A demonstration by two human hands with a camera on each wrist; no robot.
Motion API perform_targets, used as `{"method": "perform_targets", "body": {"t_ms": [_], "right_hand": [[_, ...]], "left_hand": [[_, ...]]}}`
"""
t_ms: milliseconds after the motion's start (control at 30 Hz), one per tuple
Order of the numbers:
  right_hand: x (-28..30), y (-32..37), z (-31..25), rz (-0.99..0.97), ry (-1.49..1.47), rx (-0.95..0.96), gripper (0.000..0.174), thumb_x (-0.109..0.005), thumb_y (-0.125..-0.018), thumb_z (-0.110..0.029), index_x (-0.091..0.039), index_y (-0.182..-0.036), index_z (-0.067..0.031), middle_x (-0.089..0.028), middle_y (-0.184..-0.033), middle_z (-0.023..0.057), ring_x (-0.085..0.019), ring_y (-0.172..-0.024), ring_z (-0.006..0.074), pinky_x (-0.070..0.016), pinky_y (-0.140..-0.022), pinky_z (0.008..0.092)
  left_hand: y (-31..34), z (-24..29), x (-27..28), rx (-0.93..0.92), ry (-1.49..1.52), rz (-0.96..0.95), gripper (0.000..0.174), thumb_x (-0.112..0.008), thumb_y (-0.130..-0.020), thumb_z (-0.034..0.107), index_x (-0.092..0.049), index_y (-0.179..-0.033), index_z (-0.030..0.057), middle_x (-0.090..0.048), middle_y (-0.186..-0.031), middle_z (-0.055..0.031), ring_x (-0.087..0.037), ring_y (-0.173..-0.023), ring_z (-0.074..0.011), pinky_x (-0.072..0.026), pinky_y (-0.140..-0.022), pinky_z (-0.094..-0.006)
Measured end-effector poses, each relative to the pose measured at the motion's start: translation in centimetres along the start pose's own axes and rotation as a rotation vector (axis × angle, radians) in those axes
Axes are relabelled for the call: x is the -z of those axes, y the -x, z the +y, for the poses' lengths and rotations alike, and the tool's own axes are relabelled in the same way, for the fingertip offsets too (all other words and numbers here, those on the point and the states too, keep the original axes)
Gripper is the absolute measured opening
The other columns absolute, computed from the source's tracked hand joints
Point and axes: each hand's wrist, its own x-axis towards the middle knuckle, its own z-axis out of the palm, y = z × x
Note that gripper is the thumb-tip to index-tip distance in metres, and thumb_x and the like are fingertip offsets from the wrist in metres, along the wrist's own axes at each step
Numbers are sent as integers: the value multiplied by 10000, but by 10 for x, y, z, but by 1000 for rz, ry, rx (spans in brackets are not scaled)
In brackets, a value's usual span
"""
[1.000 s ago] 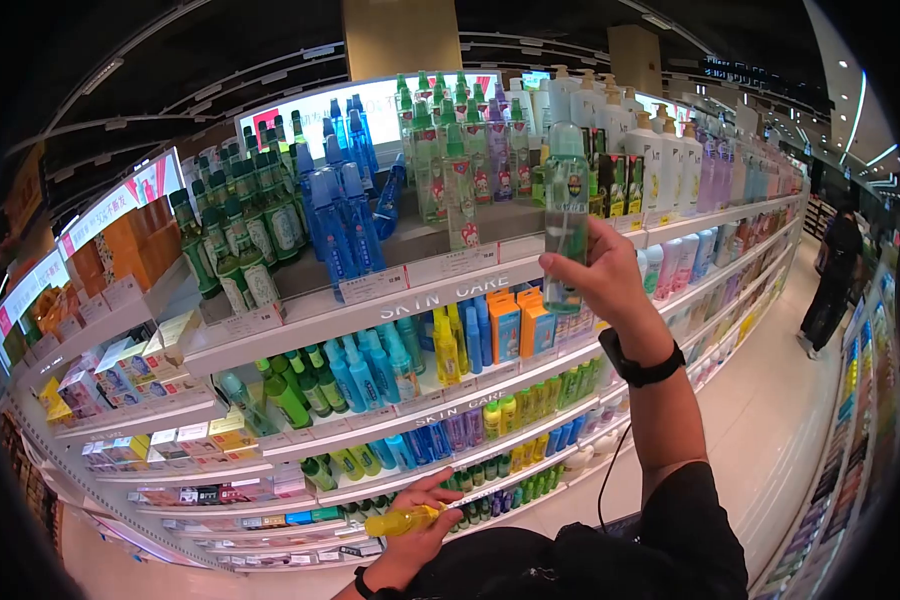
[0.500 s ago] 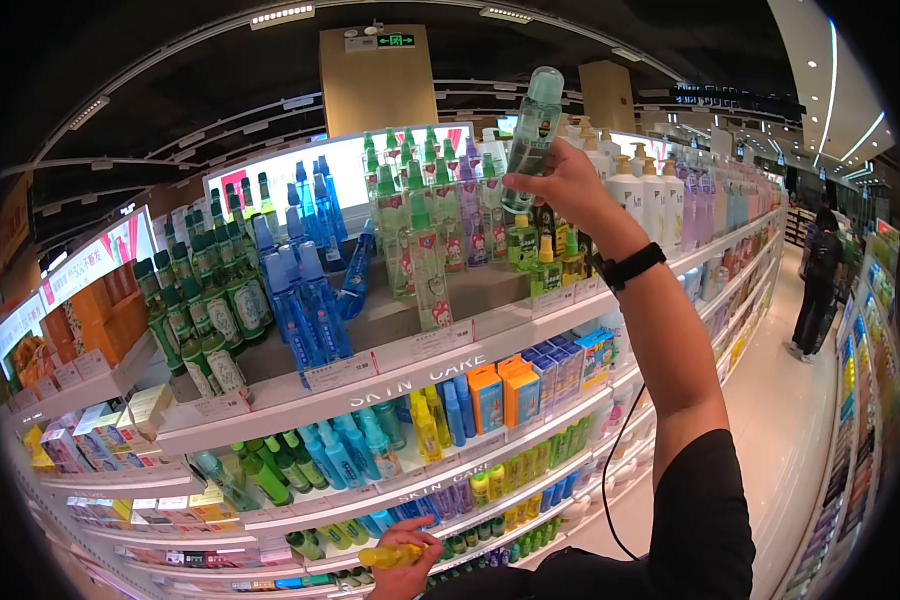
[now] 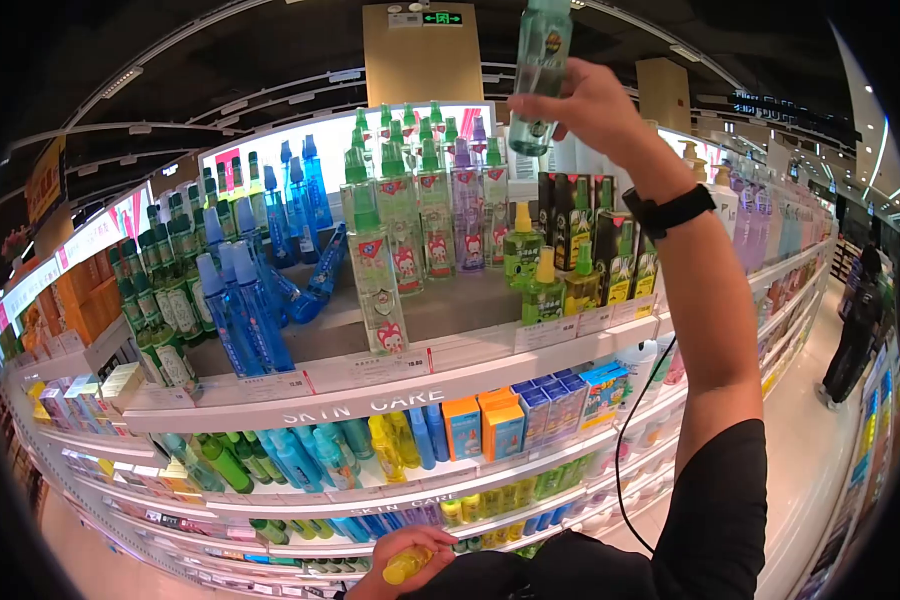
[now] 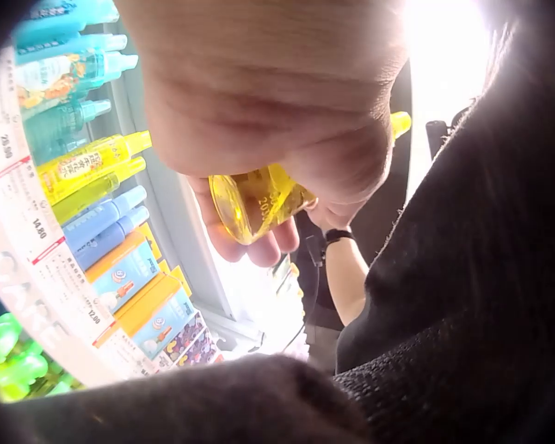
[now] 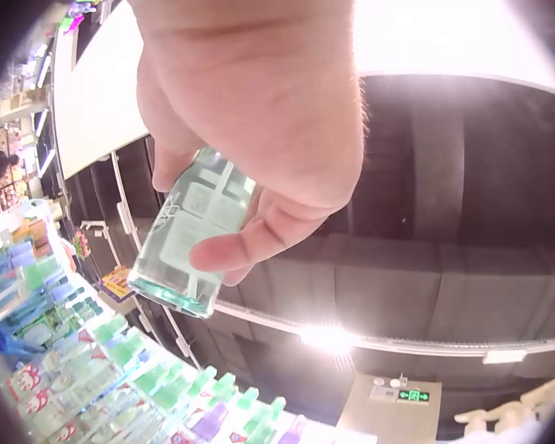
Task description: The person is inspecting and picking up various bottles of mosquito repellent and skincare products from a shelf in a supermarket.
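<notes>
A clear green bottle (image 3: pixel 538 75) is at the top of the head view, right of centre, its cap cut off by the frame edge. It stands nearly upright, tilted a little, with the right hand (image 3: pixel 600 108) gripping it, thumb across the front. In the right wrist view its base shows left of centre, with fingers curled round its side. A black band (image 3: pixel 675 208) circles that wrist.

A small yellow bottle (image 3: pixel 407 566) is at the bottom centre of the head view, in the grip of the left hand (image 3: pixel 438 560). In the left wrist view the bottle's round base shows at the middle of the frame, fingers wrapped about it.

Below and left of the green bottle, tall spray bottles (image 3: pixel 378 270) with green tops crowd the top shelf (image 3: pixel 320 392), near the centre. Left of them are blue bottles (image 3: pixel 238 325), and farther left, green bottles (image 3: pixel 158 345) with dark caps. Right of centre stand yellow-topped pump bottles (image 3: pixel 543 292) beside dark boxes (image 3: pixel 620 265). Orange boxes (image 3: pixel 462 428) sit on the shelf below. A black cable (image 3: pixel 625 430) hangs at lower right. At the far right edge, a person (image 3: pixel 855 325) in dark clothes is in the aisle.
</notes>
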Motion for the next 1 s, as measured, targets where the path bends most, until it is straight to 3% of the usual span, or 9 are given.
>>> {"method": "perform_targets", "body": {"t_ms": [133,200,267,333,533,633,867,900,1000], "right_hand": [[49,8,-14,46,-231,177,380,-730,-843,-353,-650,-1063,-53,-676,-847,30,-659,-755,88,-519,-587,236],[84,18,-12,134,-283,180,377,-716,-849,-346,-647,-1096,-69,-663,-870,7,-638,-755,72,-495,-606,213],[89,52,-61,103,-518,262,299,-647,-886,-292,-628,-978,-8,-660,-804,16,-617,-650,60,-497,-597,180],[82,68,-67,364,-399,290,300,-656,-869,-290,-625,-962,-6,-631,-739,15,-583,-565,73,-473,-522,199],[98,79,-40,369,-256,228,406,-687,-826,-339,-600,-1032,0,-634,-757,52,-611,-622,94,-496,-570,215],[110,63,-2,194,-133,51,423,-706,-828,-293,-616,-1163,-52,-609,-854,-30,-548,-720,45,-433,-609,199],[87,71,18,61,-209,108,428,-772,-801,-242,-593,-1116,-14,-672,-861,32,-615,-698,63,-493,-597,217],[89,74,12,32,-159,6,446,-780,-791,-193,-575,-1138,-3,-672,-900,45,-624,-737,76,-506,-645,228],[73,72,22,-15,-367,104,496,-798,-763,-154,-554,-1163,12,-674,-937,50,-636,-787,98,-520,-685,239]], "left_hand": [[-12,0,-7,-132,-163,-139,181,-766,-760,24,-594,-804,54,-711,-876,-116,-698,-783,-207,-543,-671,-288],[-19,4,-10,-124,-166,-151,197,-785,-744,29,-597,-793,55,-711,-866,-100,-695,-759,-196,-539,-655,-281],[-21,4,-14,-115,-167,-163,213,-804,-728,34,-600,-783,56,-710,-856,-83,-691,-735,-185,-534,-639,-274],[-26,0,-17,-84,-169,-204,193,-802,-739,59,-618,-797,61,-712,-856,-70,-691,-736,-184,-528,-624,-278],[-40,-3,-32,-47,-181,-257,170,-799,-747,78,-643,-811,70,-714,-854,-55,-690,-735,-176,-522,-634,-274],[-39,-4,-35,-37,-171,-265,166,-798,-748,76,-644,-812,69,-714,-849,-53,-689,-736,-175,-521,-642,-271],[-48,1,-40,-92,-218,-271,164,-778,-751,76,-615,-769,81,-719,-838,-57,-689,-720,-167,-526,-616,-263],[-50,2,-40,-96,-256,-277,162,-776,-754,81,-615,-762,80,-719,-830,-59,-690,-715,-168,-527,-614,-264],[-46,-6,-42,-137,-285,-266,165,-778,-752,87,-613,-751,75,-717,-811,-62,-693,-709,-170,-532,-611,-269]]}}
